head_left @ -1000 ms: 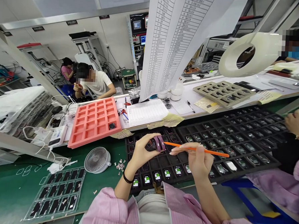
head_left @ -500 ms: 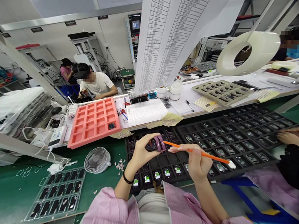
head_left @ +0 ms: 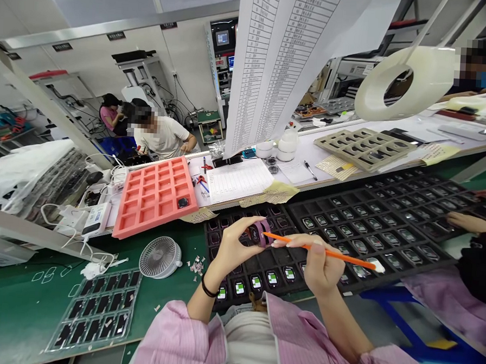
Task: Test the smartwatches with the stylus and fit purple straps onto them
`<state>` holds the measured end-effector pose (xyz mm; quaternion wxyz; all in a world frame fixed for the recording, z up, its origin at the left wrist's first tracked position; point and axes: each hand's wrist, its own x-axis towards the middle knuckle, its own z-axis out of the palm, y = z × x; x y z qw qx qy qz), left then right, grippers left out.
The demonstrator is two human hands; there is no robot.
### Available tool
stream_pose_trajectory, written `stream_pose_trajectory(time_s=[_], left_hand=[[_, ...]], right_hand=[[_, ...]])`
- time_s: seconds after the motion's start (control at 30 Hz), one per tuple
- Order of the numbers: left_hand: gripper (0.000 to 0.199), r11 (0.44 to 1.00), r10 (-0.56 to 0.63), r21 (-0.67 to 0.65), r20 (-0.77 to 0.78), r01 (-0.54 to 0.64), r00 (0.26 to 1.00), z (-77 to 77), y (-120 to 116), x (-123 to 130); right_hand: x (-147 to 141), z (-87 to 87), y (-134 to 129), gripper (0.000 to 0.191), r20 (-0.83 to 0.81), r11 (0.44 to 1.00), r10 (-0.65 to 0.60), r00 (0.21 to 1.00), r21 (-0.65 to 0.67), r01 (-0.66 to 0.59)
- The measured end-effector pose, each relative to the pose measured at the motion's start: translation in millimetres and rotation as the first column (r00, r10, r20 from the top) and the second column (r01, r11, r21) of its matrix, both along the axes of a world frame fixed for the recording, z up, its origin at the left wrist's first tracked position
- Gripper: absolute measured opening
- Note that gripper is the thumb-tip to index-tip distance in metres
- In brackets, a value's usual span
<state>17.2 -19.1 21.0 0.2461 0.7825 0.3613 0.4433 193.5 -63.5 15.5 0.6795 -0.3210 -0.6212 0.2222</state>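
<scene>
Between the thumb and fingers of my left hand (head_left: 235, 245) is a purple watch case (head_left: 261, 232), raised over the black foam tray (head_left: 258, 265). My right hand (head_left: 320, 265) pinches a thin orange stick (head_left: 345, 257) with a white tuft at its outer end. The stick's bare, pointed end meets the case's near side, though whether it touches or sits just short I cannot tell. Fingertips of my right hand are close to the case too. Below my hands, several watches with lit green-and-white screens (head_left: 272, 278) lie in the tray's front row.
More dark trays of watches (head_left: 371, 227) stretch right, where a co-worker's hand (head_left: 471, 222) rests. A pink tray (head_left: 156, 199) sits on the shelf, a small fan (head_left: 160, 257) and a clear blister tray (head_left: 98, 305) at left. Paper sheets (head_left: 269, 69) and a tape roll (head_left: 431, 78) hang ahead.
The view has shifted slightly. My hands keep nearly the same pose on the watch case and the stick. The co-worker's hands at right have moved a little, and a person across has raised a hand.
</scene>
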Motion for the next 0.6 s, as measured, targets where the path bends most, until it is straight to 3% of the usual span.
stream_pose_trajectory(time_s=[0.2, 0.47, 0.53, 0.6], left_hand=[[0.047, 1.0, 0.002, 0.005, -0.01, -0.002, 1.0, -0.4, 0.4, 0.4], [0.049, 1.0, 0.016, 0.012, -0.017, -0.016, 1.0, -2.9, 0.9, -0.3], [0.048, 1.0, 0.02, 0.005, -0.018, -0.02, 1.0, -0.9, 0.6, -0.5], [0.047, 1.0, 0.019, 0.001, -0.024, -0.019, 1.0, 2.1, 0.6, -0.9]], right_hand=[[-1.3, -2.0, -0.8, 0.034, -0.004, 1.0, -0.025, 1.0, -0.01, 0.025], [-2.6, 5.3, 0.2, 0.033, 0.144, 0.994, -0.087, 0.986, 0.078, 0.077], [-3.4, 6.1, 0.2, 0.033, 0.118, 0.997, -0.06, 0.991, 0.064, 0.053], [-3.8, 5.9, 0.9, 0.033, -0.018, 0.998, -0.061, 0.998, 0.018, 0.061]])
